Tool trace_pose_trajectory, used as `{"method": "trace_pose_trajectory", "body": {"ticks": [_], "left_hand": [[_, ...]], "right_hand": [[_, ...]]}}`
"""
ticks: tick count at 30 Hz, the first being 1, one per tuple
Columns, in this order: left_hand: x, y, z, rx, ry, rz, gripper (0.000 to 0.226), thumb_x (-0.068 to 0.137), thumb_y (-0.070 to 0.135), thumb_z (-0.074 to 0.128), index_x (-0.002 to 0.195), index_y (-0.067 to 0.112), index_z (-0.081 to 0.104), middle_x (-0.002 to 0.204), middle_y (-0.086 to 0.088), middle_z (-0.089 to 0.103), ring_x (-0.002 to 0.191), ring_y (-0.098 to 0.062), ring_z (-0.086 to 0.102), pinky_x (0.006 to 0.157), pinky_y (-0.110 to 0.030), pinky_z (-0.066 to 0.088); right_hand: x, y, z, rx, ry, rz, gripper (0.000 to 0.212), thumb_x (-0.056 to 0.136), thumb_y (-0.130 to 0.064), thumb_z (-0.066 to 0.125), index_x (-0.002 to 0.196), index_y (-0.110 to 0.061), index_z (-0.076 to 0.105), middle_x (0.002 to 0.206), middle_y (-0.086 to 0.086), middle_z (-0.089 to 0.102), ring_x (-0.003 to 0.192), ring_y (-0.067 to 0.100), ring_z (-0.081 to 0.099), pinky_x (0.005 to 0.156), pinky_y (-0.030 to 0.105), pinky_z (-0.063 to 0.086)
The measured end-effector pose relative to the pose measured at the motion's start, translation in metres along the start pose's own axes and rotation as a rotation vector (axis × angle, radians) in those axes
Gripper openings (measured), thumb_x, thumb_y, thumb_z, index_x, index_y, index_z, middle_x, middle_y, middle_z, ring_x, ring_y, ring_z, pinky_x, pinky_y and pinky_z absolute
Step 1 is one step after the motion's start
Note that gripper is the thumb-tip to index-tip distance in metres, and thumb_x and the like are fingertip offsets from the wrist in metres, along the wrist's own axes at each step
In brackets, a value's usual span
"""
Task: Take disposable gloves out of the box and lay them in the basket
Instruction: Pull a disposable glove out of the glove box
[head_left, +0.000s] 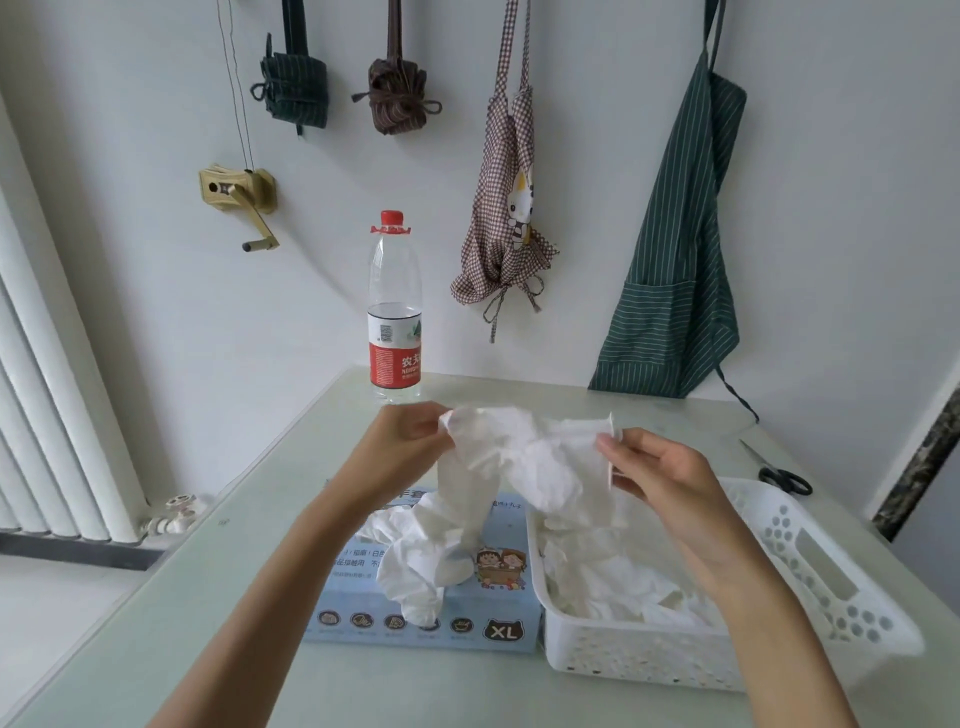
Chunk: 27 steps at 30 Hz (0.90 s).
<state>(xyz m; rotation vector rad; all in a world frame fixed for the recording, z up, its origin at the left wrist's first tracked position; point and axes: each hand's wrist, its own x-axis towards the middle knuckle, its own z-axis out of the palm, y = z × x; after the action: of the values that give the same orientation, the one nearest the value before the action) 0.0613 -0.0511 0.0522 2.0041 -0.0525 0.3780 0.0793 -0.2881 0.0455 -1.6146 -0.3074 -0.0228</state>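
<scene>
A thin white disposable glove (530, 457) is stretched in the air above the table. My left hand (405, 447) pinches its left end and my right hand (660, 473) pinches its right edge. Its loose part hangs down over the light blue glove box (498, 623), which lies flat and is marked XL, with more crumpled gloves (421, 566) spilling from its top opening. To the right of the box stands a white perforated plastic basket (831, 603) that holds several crumpled gloves (618, 582).
A water bottle (394, 312) with a red cap stands at the table's far edge. Black-handled scissors (779, 470) lie at the far right. Aprons and cloth bundles hang on the wall behind. A radiator stands at the left.
</scene>
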Motion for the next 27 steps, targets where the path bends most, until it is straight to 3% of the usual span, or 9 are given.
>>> {"method": "trace_pose_trajectory", "body": {"ticks": [4, 6, 9, 10, 12, 15, 21, 24, 27], "left_hand": [[0.001, -0.015, 0.006, 0.284, -0.112, -0.122, 0.027, 0.088, 0.014, 0.063, 0.115, 0.021, 0.062, 0.119, 0.002, 0.064, 0.104, -0.014, 0.061, 0.091, -0.032, 0.048], [0.001, -0.011, 0.004, 0.534, -0.043, -0.113, 0.037, 0.09, 0.019, 0.061, 0.126, 0.027, 0.055, 0.13, 0.007, 0.057, 0.118, -0.016, 0.054, 0.097, -0.034, 0.044], [-0.002, 0.018, 0.01, 0.376, 0.037, 0.078, 0.028, 0.095, 0.022, 0.053, 0.122, 0.029, 0.058, 0.122, 0.012, 0.061, 0.113, -0.009, 0.057, 0.096, -0.03, 0.045], [-0.005, 0.029, 0.017, 0.256, -0.018, 0.137, 0.026, 0.095, 0.029, 0.053, 0.121, 0.028, 0.059, 0.12, 0.012, 0.062, 0.111, -0.006, 0.058, 0.095, -0.027, 0.046], [-0.009, 0.047, 0.037, 0.138, -0.22, 0.19, 0.049, 0.085, 0.053, 0.054, 0.126, 0.027, 0.055, 0.124, 0.014, 0.059, 0.114, -0.002, 0.055, 0.096, -0.023, 0.045], [-0.009, 0.05, 0.075, 0.252, -0.441, 0.193, 0.071, 0.074, 0.059, 0.067, 0.135, 0.03, 0.044, 0.134, 0.016, 0.051, 0.118, -0.003, 0.051, 0.103, -0.028, 0.042], [0.011, 0.037, 0.087, 0.196, -0.408, 0.246, 0.023, 0.083, 0.028, 0.072, 0.102, 0.016, 0.068, 0.098, 0.002, 0.071, 0.09, -0.015, 0.067, 0.088, -0.036, 0.054], [0.02, 0.037, 0.084, 0.108, -0.349, 0.23, 0.009, 0.088, 0.017, 0.066, 0.097, 0.017, 0.066, 0.096, -0.001, 0.071, 0.091, -0.018, 0.068, 0.085, -0.036, 0.054], [0.026, 0.036, 0.087, 0.123, -0.326, 0.234, 0.007, 0.089, 0.024, 0.065, 0.095, 0.022, 0.064, 0.096, -0.001, 0.071, 0.09, -0.017, 0.067, 0.082, -0.036, 0.054]], "right_hand": [[-0.01, -0.006, -0.015, -0.099, 0.076, -0.152, 0.011, 0.092, -0.018, 0.059, 0.087, -0.01, 0.065, 0.072, -0.007, 0.066, 0.07, 0.001, 0.059, 0.071, 0.011, 0.045], [-0.012, -0.009, -0.024, -0.189, 0.094, -0.232, 0.011, 0.094, -0.018, 0.057, 0.09, -0.012, 0.065, 0.078, -0.001, 0.071, 0.073, 0.008, 0.064, 0.069, 0.017, 0.049], [-0.018, -0.012, -0.039, -0.3, 0.073, -0.285, 0.013, 0.094, -0.022, 0.055, 0.093, -0.017, 0.067, 0.084, 0.002, 0.072, 0.084, 0.018, 0.067, 0.077, 0.029, 0.052], [-0.02, -0.013, -0.044, -0.304, 0.068, -0.296, 0.013, 0.094, -0.021, 0.055, 0.091, -0.019, 0.068, 0.084, 0.0, 0.071, 0.083, 0.014, 0.068, 0.076, 0.024, 0.052], [-0.026, -0.013, -0.048, -0.294, 0.058, -0.304, 0.015, 0.094, -0.018, 0.055, 0.087, -0.022, 0.068, 0.081, -0.004, 0.071, 0.079, 0.007, 0.067, 0.072, 0.013, 0.049], [-0.029, -0.014, -0.053, -0.26, 0.086, -0.286, 0.015, 0.094, -0.016, 0.056, 0.088, -0.021, 0.069, 0.08, -0.004, 0.072, 0.075, 0.005, 0.066, 0.068, 0.012, 0.05], [-0.026, -0.015, -0.078, -0.192, 0.322, -0.32, 0.017, 0.094, -0.018, 0.055, 0.082, -0.023, 0.065, 0.073, -0.009, 0.067, 0.064, -0.007, 0.057, 0.062, 0.004, 0.042], [-0.024, -0.012, -0.09, -0.209, 0.391, -0.302, 0.015, 0.095, -0.021, 0.054, 0.084, -0.021, 0.065, 0.08, -0.001, 0.063, 0.063, -0.005, 0.054, 0.061, 0.005, 0.041], [-0.022, -0.011, -0.094, -0.215, 0.43, -0.305, 0.016, 0.096, -0.022, 0.053, 0.085, -0.019, 0.064, 0.073, -0.005, 0.058, 0.06, -0.003, 0.05, 0.057, 0.004, 0.038]]}}
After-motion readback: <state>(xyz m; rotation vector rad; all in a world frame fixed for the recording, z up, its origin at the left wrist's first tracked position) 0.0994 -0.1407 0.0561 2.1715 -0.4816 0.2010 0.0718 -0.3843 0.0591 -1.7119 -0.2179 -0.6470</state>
